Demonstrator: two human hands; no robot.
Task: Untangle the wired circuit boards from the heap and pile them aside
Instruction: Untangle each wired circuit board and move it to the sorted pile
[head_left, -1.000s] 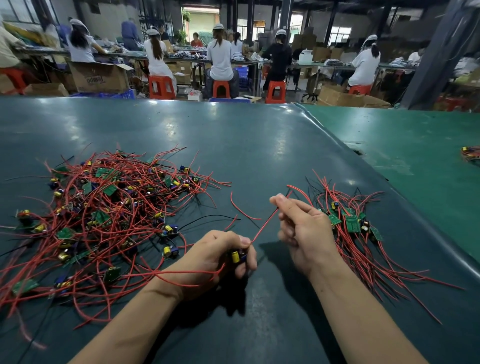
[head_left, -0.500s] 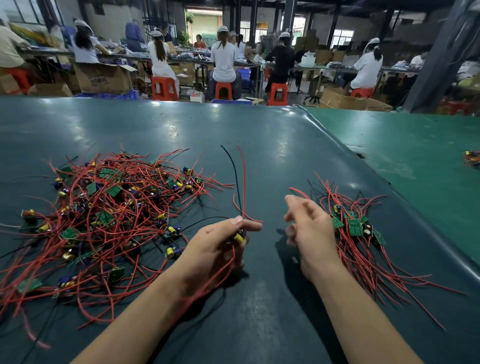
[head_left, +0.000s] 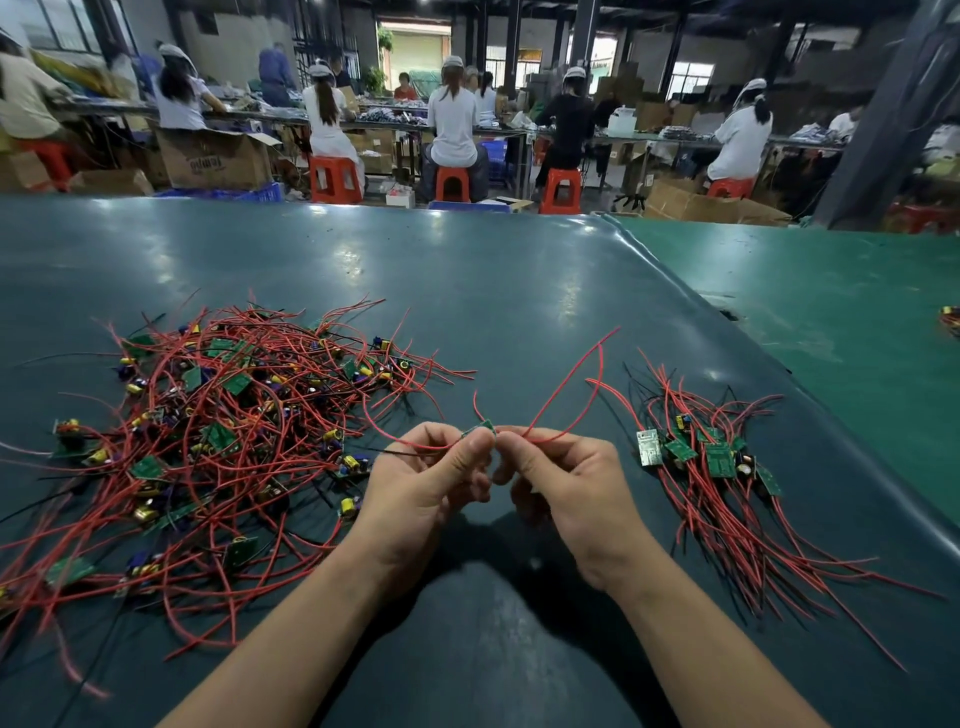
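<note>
A tangled heap (head_left: 218, 441) of small green circuit boards with red and black wires covers the left of the dark green table (head_left: 467, 291). A tidier pile (head_left: 717, 467) of boards, wires trailing toward me, lies at the right. Between the two, my left hand (head_left: 415, 493) pinches one small green board (head_left: 480, 428) at its fingertips. My right hand (head_left: 566, 493) pinches the red wire (head_left: 576, 379) of that board just beside it; the wire arcs up and to the right. Both hands are raised slightly above the table, fingertips almost touching.
The dark mat ends in a raised edge at the right, beside a lighter green table (head_left: 831, 322) with a small bundle (head_left: 950, 319) at its far right. Beyond the table, several workers sit on red stools (head_left: 452, 184) among cardboard boxes (head_left: 218, 158).
My hands came together at the middle. The left hand lifted the board to its fingertips, and the right hand moved in from the side pile and took hold of its red wire.
</note>
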